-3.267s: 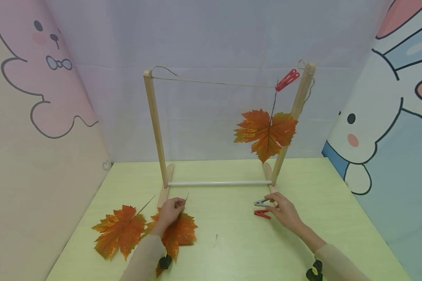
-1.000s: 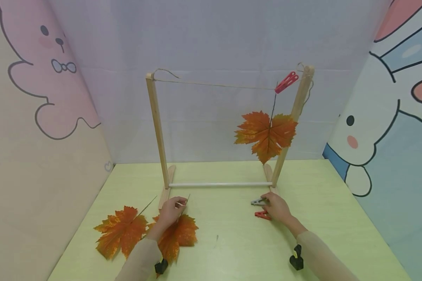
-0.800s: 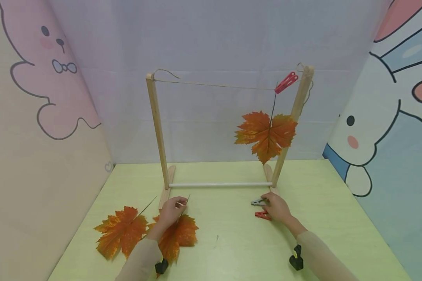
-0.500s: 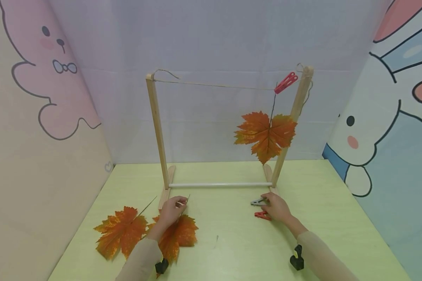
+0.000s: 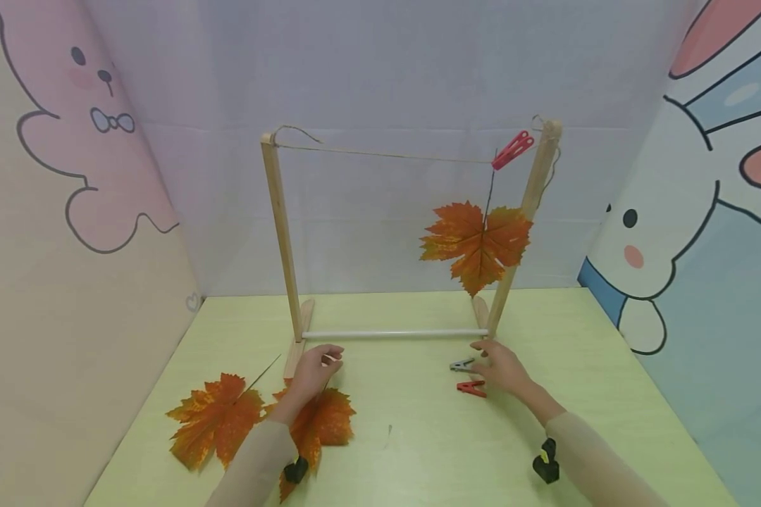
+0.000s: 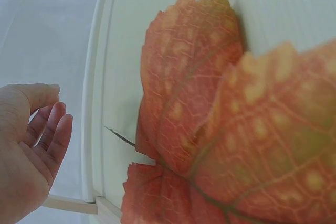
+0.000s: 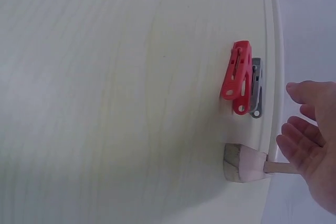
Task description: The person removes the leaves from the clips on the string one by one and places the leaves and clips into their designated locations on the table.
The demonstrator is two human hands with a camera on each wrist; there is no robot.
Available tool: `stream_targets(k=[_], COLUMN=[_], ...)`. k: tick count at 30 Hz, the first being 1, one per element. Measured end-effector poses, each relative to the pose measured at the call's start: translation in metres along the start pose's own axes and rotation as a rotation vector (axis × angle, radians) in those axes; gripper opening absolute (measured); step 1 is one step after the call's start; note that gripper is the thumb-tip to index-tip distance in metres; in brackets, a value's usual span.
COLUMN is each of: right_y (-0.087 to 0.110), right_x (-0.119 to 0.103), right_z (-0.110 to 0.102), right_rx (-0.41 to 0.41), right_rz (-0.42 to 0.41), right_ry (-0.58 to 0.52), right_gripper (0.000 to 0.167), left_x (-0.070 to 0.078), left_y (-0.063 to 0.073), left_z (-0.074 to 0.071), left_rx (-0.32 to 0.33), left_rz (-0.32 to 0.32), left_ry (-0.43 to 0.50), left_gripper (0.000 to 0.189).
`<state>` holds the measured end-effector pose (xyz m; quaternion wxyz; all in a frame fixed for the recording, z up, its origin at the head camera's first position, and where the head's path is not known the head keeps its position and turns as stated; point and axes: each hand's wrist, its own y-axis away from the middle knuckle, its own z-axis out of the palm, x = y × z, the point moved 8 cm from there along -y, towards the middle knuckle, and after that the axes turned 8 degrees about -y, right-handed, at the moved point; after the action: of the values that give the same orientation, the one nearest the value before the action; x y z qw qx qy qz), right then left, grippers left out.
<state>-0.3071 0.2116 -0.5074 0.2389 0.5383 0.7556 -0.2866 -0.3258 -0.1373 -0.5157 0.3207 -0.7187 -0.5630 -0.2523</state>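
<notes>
My left hand (image 5: 317,370) hovers, fingers loosely curved and holding nothing, over the stem end of an orange maple leaf (image 5: 330,417). In the left wrist view that leaf's stem (image 6: 119,136) lies apart from the fingers. My right hand (image 5: 504,367) is beside a grey clothespin (image 5: 461,365) and a red clothespin (image 5: 472,388) on the table. The right wrist view shows its fingers relaxed, away from both pins. Another maple leaf (image 5: 218,417) lies at the left. A third leaf (image 5: 478,243) hangs by its stem from a pinkish-red clothespin (image 5: 513,150) on the string (image 5: 380,153).
The string runs between the left wooden post (image 5: 280,232) and the right wooden post (image 5: 537,176). A white rod (image 5: 393,333) joins the posts low down, just beyond my hands. A thin scrap (image 5: 390,434) lies on the pale table (image 5: 412,465).
My left hand has risen slightly, and the leaf stem no longer shows past its fingertips. My right fingers have spread away from the clothespins, which stay on the table.
</notes>
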Motion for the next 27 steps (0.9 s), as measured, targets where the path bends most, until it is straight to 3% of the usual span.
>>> stream_targets(k=[16, 27], right_y=[-0.006, -0.008], right_x=[-0.032, -0.057], right_z=[-0.03, -0.05], right_rx=[-0.015, -0.029], right_rz=[-0.124, -0.177], right_ry=[0.077, 0.107], right_gripper=[0.038, 0.037], left_x=[0.035, 0.061], left_y=[-0.014, -0.026], left_z=[-0.001, -0.001], left_rx=[0.0, 0.003], left_rz=[0.081, 0.103], left_ry=[-0.014, -0.036], left_gripper=[0.019, 0.018])
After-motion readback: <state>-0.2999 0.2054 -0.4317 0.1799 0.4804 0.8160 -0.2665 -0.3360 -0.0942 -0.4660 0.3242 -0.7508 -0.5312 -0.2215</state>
